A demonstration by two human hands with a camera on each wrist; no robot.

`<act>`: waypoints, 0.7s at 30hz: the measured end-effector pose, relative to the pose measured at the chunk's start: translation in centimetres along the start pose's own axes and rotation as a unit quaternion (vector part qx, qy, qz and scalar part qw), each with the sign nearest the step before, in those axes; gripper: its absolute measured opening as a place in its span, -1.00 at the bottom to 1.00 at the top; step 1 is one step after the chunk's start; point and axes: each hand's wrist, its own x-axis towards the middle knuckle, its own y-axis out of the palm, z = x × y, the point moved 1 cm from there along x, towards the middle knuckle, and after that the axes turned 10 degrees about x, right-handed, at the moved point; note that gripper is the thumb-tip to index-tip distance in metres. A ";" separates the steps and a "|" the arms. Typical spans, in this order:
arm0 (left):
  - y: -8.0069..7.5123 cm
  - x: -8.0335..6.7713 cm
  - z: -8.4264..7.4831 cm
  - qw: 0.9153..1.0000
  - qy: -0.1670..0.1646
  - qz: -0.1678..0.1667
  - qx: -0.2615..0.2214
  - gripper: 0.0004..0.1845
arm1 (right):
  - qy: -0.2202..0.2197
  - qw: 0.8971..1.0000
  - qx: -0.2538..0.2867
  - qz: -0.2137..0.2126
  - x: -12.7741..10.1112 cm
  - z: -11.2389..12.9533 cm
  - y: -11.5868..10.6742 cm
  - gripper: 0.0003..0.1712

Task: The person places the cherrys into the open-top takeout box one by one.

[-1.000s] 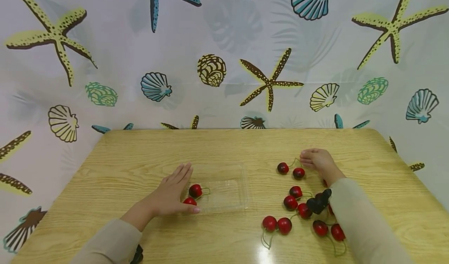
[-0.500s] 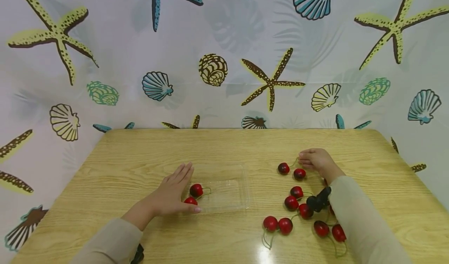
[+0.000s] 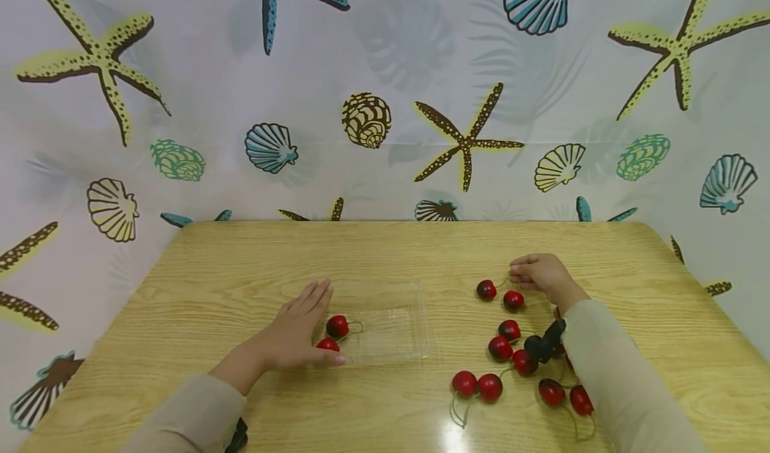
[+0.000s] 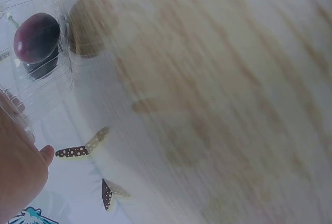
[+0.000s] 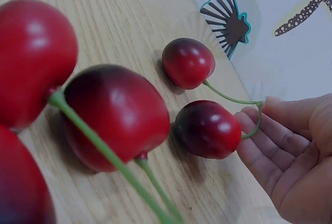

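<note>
My left hand (image 3: 295, 336) lies with straight fingers along the left side of a clear plastic container (image 3: 415, 319), thumb at its near edge. Inside the container is a pair of red cherries (image 3: 338, 327), partly behind the thumb; a dark cherry (image 4: 36, 38) shows through the plastic in the left wrist view. At the right, my right hand (image 3: 544, 278) pinches the joined green stems (image 5: 259, 105) of another pair between thumb and fingers. That pair's two cherries (image 5: 208, 129) rest on the table at the fingertips.
Several more paired cherries (image 3: 500, 348) lie nearer the body on the right, some hidden under the right sleeve and black wrist camera (image 3: 546, 341). A pair (image 3: 490, 387) sits at the front. The wooden table (image 3: 361, 252) ends at a shell-patterned cloth (image 3: 325, 72).
My right hand has shifted slightly left, its fingertips closing in on the stems of the far cherry pair. The left hand stays at the container.
</note>
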 end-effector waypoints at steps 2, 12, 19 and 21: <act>0.0 0.0 0.0 1.000 0.000 0.000 0.003 0.21 | -0.001 1.000 0.000 0.001 0.0 0.0 0.0 -0.62; 0.0 0.0 0.0 1.000 -0.005 0.000 0.002 0.21 | 0.002 1.000 -0.009 -0.002 -0.2 0.1 0.1 -0.64; 0.1 0.0 0.1 1.000 -0.005 0.001 0.002 0.24 | -0.001 1.000 -0.016 0.000 0.0 -0.1 0.3 -0.65; 0.1 0.0 0.1 1.000 -0.006 0.003 0.001 0.24 | -0.002 1.000 -0.014 0.000 0.1 -0.1 0.3 -0.66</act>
